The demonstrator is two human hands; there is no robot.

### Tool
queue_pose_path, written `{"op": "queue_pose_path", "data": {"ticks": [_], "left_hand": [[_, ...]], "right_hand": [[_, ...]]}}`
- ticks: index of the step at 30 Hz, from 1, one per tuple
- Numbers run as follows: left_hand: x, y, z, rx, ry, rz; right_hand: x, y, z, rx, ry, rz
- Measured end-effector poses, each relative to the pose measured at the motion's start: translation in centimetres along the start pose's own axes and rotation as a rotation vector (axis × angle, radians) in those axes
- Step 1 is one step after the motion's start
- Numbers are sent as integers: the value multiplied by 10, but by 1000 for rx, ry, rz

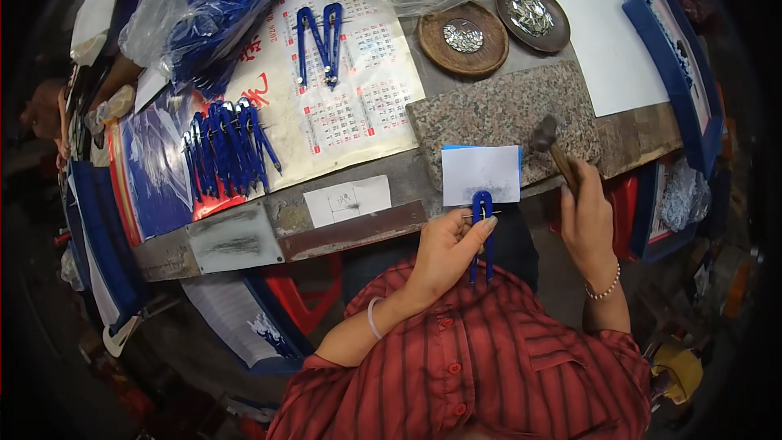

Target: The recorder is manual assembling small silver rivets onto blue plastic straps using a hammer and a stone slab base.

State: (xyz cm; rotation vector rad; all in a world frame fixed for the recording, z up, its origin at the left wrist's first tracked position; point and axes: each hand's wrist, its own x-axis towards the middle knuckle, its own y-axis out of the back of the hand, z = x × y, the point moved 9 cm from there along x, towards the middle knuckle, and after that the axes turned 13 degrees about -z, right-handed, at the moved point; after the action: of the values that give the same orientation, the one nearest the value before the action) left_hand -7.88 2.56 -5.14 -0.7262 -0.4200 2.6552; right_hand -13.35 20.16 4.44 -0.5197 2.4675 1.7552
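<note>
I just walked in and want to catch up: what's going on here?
The person's left hand grips a blue two-legged piece by a white card at the near edge of a speckled stone slab. The right hand holds a hammer, its head over the slab. More blue pieces lie bunched on a printed sheet to the left, and small metal parts sit in two round dishes beyond the slab.

I see a blue two-legged tool (482, 195) pinched in the left fingers (475, 238), a wooden-handled hammer (558, 160) slanting beyond the right fingers (590, 189)
</note>
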Motion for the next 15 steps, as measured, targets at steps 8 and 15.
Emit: {"op": "queue_pose_path", "data": {"ticks": [8,15], "left_hand": [[2,3,-9,37,16,-16],[3,1,-7,27,24,-7]], "right_hand": [[-35,8,-64,232,386,-75],[-26,-22,-57,158,370,-164]]}}
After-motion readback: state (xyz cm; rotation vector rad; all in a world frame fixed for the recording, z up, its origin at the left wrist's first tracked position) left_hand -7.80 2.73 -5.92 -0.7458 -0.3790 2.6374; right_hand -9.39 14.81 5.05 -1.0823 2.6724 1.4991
